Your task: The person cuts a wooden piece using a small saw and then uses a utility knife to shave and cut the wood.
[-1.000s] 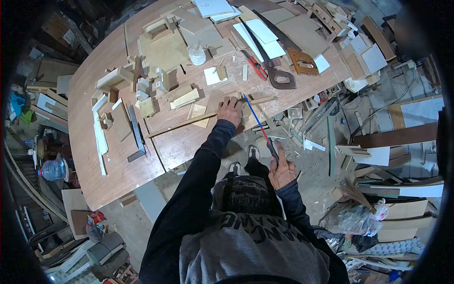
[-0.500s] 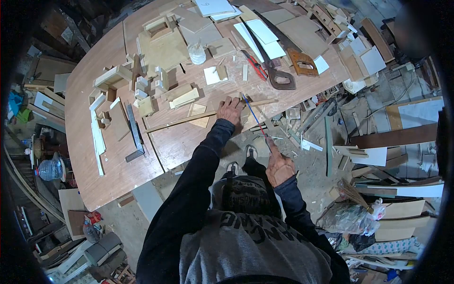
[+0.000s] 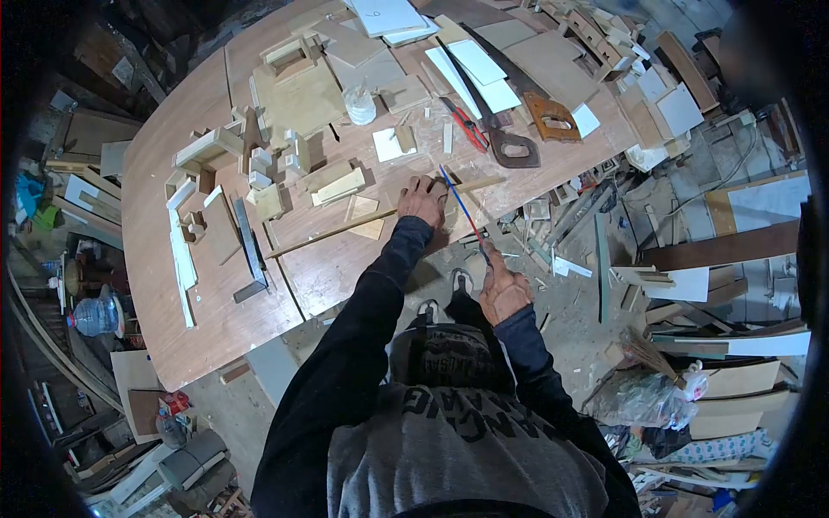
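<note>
A long thin wooden strip (image 3: 337, 230) lies across the front part of the table, running left to right. My left hand (image 3: 421, 203) bears down on it near its right end, fingers curled over it. My right hand (image 3: 504, 289) is closed round the handle of a slim blue and red saw (image 3: 463, 204), seen edge-on and resembling a hacksaw. Its blade crosses the strip just right of my left fingers. How deep it sits in the wood cannot be seen. A flat light wooden piece (image 3: 366, 216) lies partly beneath the strip.
Around the work lie a try square (image 3: 248, 250), red pliers (image 3: 466, 126), two handsaws with a dark handle (image 3: 515, 149) and a wooden handle (image 3: 553, 117), and a plastic cup (image 3: 359, 105). Offcuts (image 3: 566, 263) litter the floor beyond the table edge.
My right hand has pushed the saw a short way forward, toward the table. My left hand stays on the strip, and the view has shifted slightly.
</note>
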### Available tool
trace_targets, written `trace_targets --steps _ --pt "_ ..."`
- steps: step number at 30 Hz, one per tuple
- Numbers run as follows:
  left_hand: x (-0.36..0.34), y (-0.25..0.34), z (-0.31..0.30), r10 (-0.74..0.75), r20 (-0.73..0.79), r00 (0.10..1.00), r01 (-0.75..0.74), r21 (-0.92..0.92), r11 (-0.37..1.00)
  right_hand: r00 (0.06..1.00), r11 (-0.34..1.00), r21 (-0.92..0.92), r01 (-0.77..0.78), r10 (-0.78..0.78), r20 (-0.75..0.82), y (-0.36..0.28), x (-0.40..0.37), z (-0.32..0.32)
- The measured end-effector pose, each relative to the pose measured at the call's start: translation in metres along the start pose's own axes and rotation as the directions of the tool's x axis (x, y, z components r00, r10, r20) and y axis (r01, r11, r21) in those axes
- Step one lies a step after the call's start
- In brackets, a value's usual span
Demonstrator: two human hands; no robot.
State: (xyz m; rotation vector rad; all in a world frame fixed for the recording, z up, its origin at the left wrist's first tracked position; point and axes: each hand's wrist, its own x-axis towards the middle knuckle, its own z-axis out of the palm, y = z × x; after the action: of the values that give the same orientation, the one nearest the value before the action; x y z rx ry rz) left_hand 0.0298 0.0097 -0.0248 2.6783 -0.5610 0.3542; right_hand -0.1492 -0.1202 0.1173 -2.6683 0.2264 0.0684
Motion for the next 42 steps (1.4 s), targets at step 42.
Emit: trace_targets --steps 42 --pt "0.002 0.002 -0.019 0.184 0.045 0.982 -0.185 0.026 0.982 0.995 0.990 0.142 0.009 -0.023 0.102 -0.020 -0.002 -0.028"
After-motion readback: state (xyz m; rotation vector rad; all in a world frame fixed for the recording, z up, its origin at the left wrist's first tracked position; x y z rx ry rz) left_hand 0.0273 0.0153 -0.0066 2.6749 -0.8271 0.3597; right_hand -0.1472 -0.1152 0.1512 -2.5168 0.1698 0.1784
